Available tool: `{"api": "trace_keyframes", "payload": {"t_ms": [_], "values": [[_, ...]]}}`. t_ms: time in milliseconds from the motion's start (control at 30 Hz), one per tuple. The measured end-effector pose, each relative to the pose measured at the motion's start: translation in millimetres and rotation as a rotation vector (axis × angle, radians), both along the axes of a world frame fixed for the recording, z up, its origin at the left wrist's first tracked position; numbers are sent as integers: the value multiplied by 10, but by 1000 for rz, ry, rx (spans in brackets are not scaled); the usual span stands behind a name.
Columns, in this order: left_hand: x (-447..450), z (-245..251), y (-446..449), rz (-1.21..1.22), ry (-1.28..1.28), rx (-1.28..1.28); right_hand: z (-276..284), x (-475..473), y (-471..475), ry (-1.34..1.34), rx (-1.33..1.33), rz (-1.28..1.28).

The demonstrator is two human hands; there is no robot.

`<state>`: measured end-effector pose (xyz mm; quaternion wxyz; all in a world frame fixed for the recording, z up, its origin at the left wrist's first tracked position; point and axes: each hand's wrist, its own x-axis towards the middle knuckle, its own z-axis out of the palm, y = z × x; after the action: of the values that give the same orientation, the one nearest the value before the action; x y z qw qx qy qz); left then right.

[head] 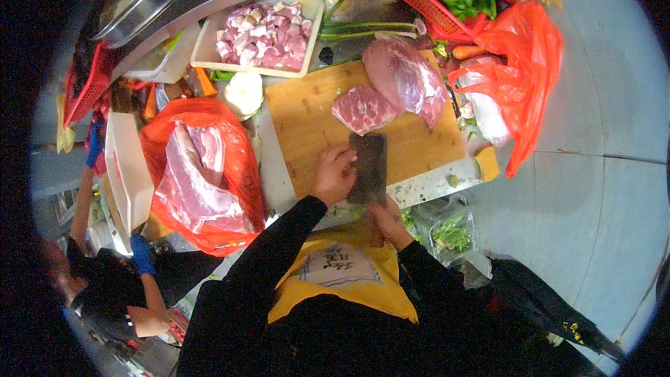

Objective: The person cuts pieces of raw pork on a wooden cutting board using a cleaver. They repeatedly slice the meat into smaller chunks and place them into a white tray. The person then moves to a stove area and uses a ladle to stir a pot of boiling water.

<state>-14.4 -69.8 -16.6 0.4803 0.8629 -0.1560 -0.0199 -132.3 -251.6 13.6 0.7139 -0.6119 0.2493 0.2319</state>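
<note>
My right hand [390, 224] grips the handle of a cleaver [368, 167], whose broad dark blade points away from me over the near edge of a wooden cutting board [301, 115]. Against the blade's left side, my left hand [335, 175] has its fingers curled; whether they hold anything is hidden. Just beyond the blade tip lies a cut piece of marbled raw meat [365, 109]. A larger chunk of raw meat [400, 73] rests behind it, touching it, near the board's far right corner.
Left of the board, a red plastic bag [254, 188] holds a large meat slab [201, 188]. Behind stands a white tray [314, 36] of diced meat, near a halved cabbage [244, 94]. Another red bag [534, 73] hangs at the right edge. A blue-gloved co-worker's hand [141, 254] is at left.
</note>
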Motion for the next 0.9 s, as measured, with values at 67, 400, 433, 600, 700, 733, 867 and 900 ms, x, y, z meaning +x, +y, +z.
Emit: {"api": "trace_keyframes", "payload": {"t_ms": [67,400,433,600,700,733,867,900], "values": [[22,-48,119,-5,71,-61,100,18,-109,67,-130,45],[-232,263,55,-203,-35,311,150,-382,-950,67,-94,15],[-251,295,23,-167,-65,285,115,-414,-832,126,-126,22],[-218,475,-135,72,-46,151,154,-162,121,-235,-157,170],[17,751,-18,284,-179,59,561,317,520,-306,-186,233],[172,883,64,299,-247,72,770,475,559,-378,-228,262],[1188,1483,551,333,-634,-34,1496,1143,822,-572,-355,228],[1528,1598,680,395,-698,-25,1603,1307,867,-673,-432,196]]}}
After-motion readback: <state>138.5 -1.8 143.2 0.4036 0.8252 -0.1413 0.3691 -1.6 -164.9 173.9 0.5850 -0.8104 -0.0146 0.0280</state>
